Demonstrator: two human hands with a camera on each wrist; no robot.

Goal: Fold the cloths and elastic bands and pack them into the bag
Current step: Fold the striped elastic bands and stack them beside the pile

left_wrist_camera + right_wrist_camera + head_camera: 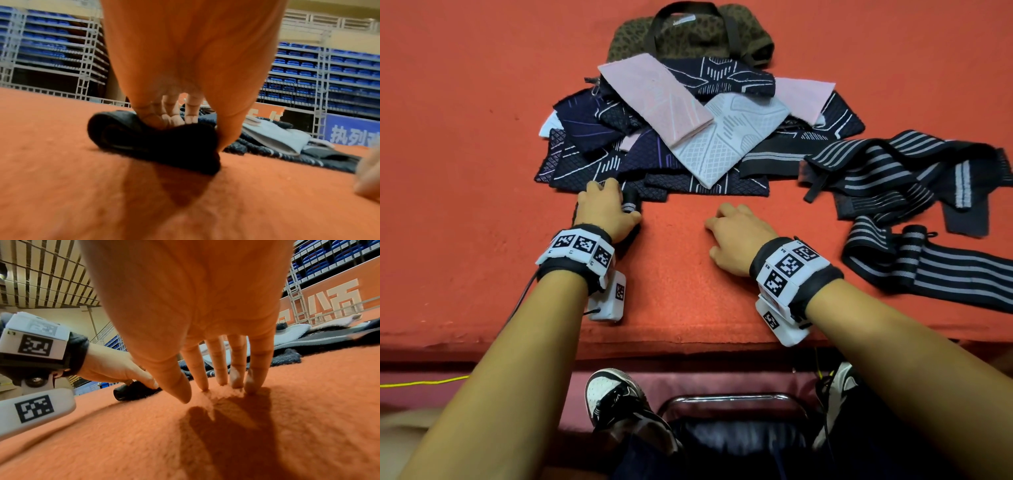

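On the orange table, my left hand grips a rolled black elastic band with grey stripes, at the near edge of the cloth pile. The left wrist view shows the fingers and thumb curled round that roll. My right hand is empty, its straight fingers touching bare table. A heap of navy, pink and white patterned cloths lies behind the hands. The brown leopard-print bag sits behind the heap. Unrolled striped bands lie to the right.
Another striped band, rolled at one end, lies near my right wrist. The table's front edge runs just behind my wrists. Below it are a chair frame and my shoes. Bare orange surface stretches to the left.
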